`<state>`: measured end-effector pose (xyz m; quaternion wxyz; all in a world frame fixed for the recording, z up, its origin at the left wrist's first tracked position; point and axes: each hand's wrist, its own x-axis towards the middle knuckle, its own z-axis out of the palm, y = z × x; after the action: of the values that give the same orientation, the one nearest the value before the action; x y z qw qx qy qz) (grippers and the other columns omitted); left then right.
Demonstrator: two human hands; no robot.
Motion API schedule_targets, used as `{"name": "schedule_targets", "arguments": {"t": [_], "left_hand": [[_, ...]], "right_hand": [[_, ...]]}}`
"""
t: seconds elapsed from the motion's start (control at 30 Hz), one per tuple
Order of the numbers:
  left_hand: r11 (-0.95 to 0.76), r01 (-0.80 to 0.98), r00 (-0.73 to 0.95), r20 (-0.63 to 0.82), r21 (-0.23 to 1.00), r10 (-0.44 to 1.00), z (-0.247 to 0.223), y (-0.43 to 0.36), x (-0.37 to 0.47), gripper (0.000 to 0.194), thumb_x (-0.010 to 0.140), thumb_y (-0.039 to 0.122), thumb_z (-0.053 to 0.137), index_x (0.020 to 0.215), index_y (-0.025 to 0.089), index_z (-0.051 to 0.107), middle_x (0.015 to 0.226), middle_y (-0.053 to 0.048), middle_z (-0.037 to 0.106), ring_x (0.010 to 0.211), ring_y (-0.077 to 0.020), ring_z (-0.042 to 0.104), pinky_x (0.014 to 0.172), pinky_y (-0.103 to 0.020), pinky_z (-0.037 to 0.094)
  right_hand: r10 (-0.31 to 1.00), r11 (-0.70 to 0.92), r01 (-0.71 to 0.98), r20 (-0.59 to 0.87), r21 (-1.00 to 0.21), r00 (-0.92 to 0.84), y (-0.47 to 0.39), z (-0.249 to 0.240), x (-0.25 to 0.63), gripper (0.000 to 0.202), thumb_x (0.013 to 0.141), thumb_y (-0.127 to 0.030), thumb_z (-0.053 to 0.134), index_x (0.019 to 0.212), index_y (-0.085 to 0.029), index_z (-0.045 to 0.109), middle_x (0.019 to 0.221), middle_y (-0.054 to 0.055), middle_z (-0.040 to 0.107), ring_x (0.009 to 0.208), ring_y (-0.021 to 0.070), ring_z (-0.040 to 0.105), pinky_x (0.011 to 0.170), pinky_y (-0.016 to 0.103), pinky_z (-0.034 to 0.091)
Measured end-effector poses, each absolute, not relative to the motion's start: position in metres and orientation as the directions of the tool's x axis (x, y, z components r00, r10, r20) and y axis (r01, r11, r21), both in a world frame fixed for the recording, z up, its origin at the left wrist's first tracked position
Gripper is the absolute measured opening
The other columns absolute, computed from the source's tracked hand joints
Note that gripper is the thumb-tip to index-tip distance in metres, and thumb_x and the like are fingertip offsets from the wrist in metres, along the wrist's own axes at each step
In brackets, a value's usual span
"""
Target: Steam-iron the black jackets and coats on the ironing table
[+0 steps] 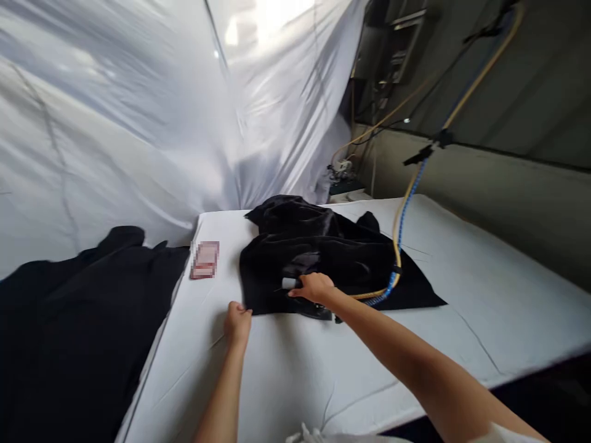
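Observation:
A black garment point(277, 246) lies spread and partly bunched on the white padded table point(286, 381). My left hand point(237, 321) pinches the garment's near left corner. Over its middle, my right hand point(316, 288) is wrapped round the handle of an iron, whose body is mostly hidden beneath the hand. A white cylindrical part point(289, 283) sticks out to the left of my right fingers. From the right hand, a yellow hose and blue cord point(401, 240) run right and then upward.
More black fabric point(92, 326) is heaped left of the table. A pixelated reddish packet point(205, 259) lies near the left edge. White sheeting point(161, 111) hangs behind, and a machine point(342, 167) stands beyond the table's far edge.

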<state>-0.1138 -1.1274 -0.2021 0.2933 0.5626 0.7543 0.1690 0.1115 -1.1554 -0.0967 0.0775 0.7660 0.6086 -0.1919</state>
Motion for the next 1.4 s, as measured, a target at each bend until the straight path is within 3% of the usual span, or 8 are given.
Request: {"name": "schedule_targets", "arguments": {"t": [0.37,0.6,0.77,0.93,1.03,1.23,1.4], "left_hand": [[0.347,0.554,-0.323,-0.189,0.757,0.927,-0.226,-1.127,-0.120,0.031,0.060,0.029,0.063,0.060,0.023,0.032,0.044,0.010,0.029,0.042,-0.0108,0.035,0.047,-0.023,0.027],[0.418,0.648,-0.391,-0.192,0.636,0.900,-0.220,-1.126,-0.114,0.026,0.062,0.027,0.063,0.064,0.023,0.038,0.049,0.008,0.041,0.046,-0.0128,0.043,0.050,-0.023,0.032],[0.451,0.749,-0.432,-0.159,0.485,0.888,-0.215,-1.133,-0.099,0.018,0.068,0.028,0.058,0.079,0.022,0.046,0.070,-0.003,0.060,0.070,-0.0235,0.059,0.062,-0.031,0.040],[0.510,0.702,-0.500,-0.166,0.497,0.850,-0.197,-1.146,-0.074,0.037,0.073,0.033,0.055,0.104,0.016,0.044,0.091,-0.014,0.064,0.089,-0.0291,0.060,0.069,-0.034,0.043],[0.517,0.694,-0.470,-0.228,0.502,0.853,-0.186,-1.149,-0.066,0.043,0.074,0.033,0.056,0.110,0.016,0.039,0.094,-0.014,0.064,0.090,-0.0284,0.060,0.069,-0.034,0.043],[0.480,0.723,-0.423,-0.232,0.497,0.876,-0.186,-1.145,-0.068,0.024,0.075,0.026,0.054,0.095,0.020,0.043,0.088,-0.008,0.063,0.085,-0.0244,0.061,0.067,-0.031,0.042],[0.416,0.571,-0.395,-0.207,0.708,0.895,-0.201,-1.142,-0.078,0.015,0.074,0.018,0.053,0.080,0.022,0.041,0.071,0.001,0.058,0.074,-0.0162,0.061,0.064,-0.024,0.041]], "right_hand": [[0.874,-0.338,0.938,-0.397,-0.082,0.280,-1.190,-0.097,0.191,0.068,0.061,-0.079,0.041,0.095,-0.025,0.064,0.094,0.008,0.066,0.093,0.0273,0.059,0.075,0.035,0.044],[0.823,-0.456,0.889,-0.402,-0.046,0.401,-1.236,-0.090,0.287,0.063,0.063,-0.074,0.046,0.100,-0.025,0.062,0.096,0.007,0.065,0.094,0.0273,0.059,0.075,0.036,0.043],[0.772,-0.548,0.836,-0.397,-0.021,0.496,-1.268,-0.091,0.344,0.067,0.064,-0.074,0.045,0.106,-0.024,0.060,0.103,0.010,0.063,0.099,0.0294,0.056,0.077,0.038,0.042],[0.754,-0.575,0.818,-0.395,-0.011,0.524,-1.289,-0.093,0.379,0.066,0.065,-0.075,0.039,0.100,-0.023,0.061,0.102,0.010,0.063,0.097,0.0305,0.057,0.074,0.038,0.043],[0.778,-0.527,0.850,-0.406,-0.008,0.479,-1.285,-0.087,0.369,0.061,0.067,-0.070,0.042,0.101,-0.023,0.060,0.099,0.010,0.064,0.095,0.0309,0.058,0.072,0.039,0.043],[0.890,-0.267,0.961,-0.400,-0.065,0.220,-1.249,-0.074,0.261,0.055,0.068,-0.066,0.047,0.101,-0.024,0.060,0.094,0.009,0.066,0.092,0.0287,0.059,0.072,0.036,0.043],[0.915,-0.077,0.995,-0.400,-0.069,0.043,-1.209,-0.084,0.157,0.053,0.068,-0.065,0.049,0.097,-0.023,0.061,0.089,0.008,0.066,0.090,0.0264,0.060,0.073,0.034,0.043]]}}
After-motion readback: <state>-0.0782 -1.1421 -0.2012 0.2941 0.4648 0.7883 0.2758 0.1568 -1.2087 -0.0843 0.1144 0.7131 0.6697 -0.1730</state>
